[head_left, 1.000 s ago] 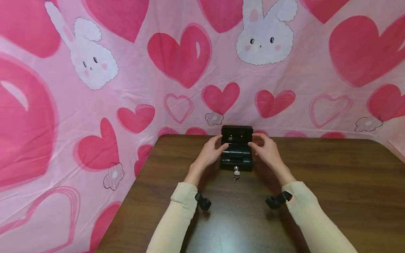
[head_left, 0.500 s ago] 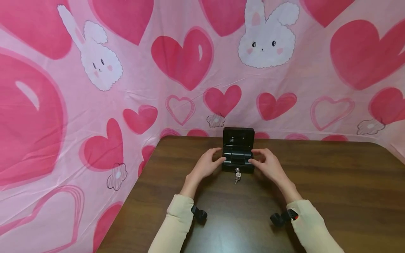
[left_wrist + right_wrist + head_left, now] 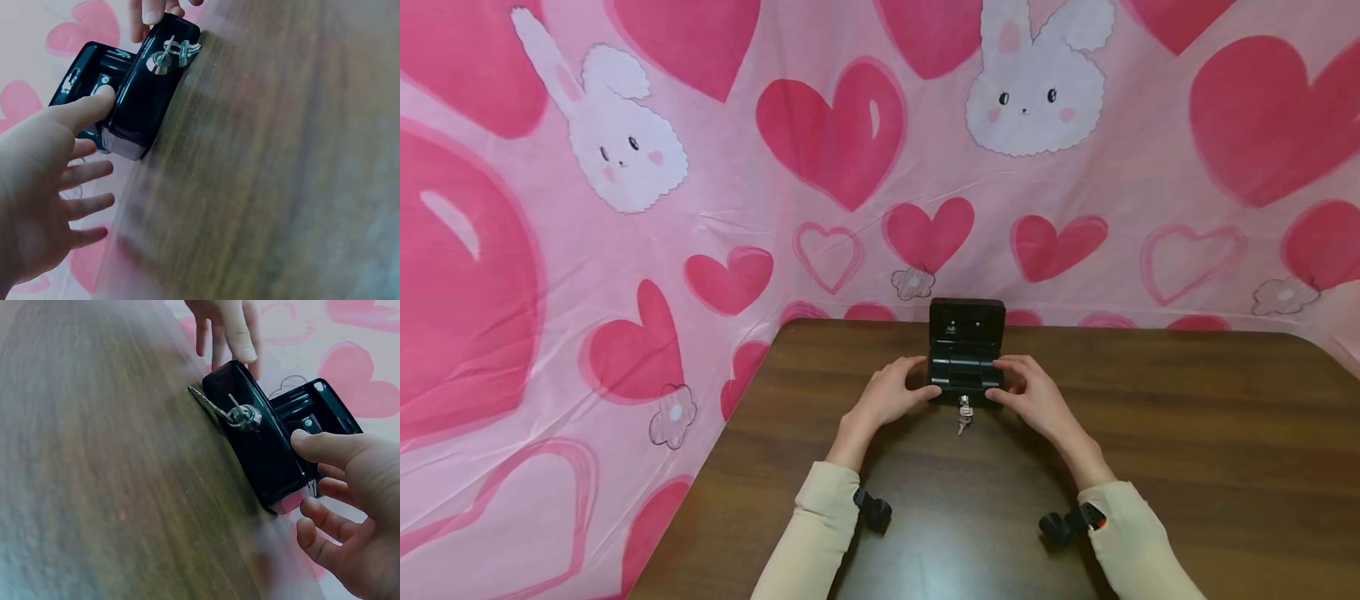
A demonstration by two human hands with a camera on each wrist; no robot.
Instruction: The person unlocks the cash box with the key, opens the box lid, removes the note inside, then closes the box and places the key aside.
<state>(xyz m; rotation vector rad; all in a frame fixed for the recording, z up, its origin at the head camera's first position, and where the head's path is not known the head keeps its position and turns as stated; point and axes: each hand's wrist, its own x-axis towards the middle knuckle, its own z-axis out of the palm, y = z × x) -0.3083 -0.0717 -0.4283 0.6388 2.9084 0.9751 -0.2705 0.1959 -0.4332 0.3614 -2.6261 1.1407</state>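
Observation:
A small black cash box (image 3: pixel 953 397) stands with its lid (image 3: pixel 967 315) raised at the table's far edge. Inside shows a dark tray (image 3: pixel 958 367) with rounded compartments. Keys (image 3: pixel 966 414) hang from the lock (image 3: pixel 159 62) in its front face. At the box's left end is my left hand (image 3: pixel 886 395), its thumb (image 3: pixel 94 107) on the front top edge and the other fingers spread beside the end. My right hand (image 3: pixel 1034 395) mirrors it at the right end, thumb (image 3: pixel 312 444) touching the top edge, fingers loosely bent alongside.
The brown wooden table (image 3: pixel 1195 433) extends to both sides and toward me. Right behind the box hangs a pink cloth (image 3: pixel 850 275) printed with hearts and rabbits. A black wrist camera (image 3: pixel 874 510) is strapped to each sleeve cuff.
Both hands have come down from beside the raised lid toward me, to the ends of the box body. Both thumbs have moved to the front top edge. The lid stays raised.

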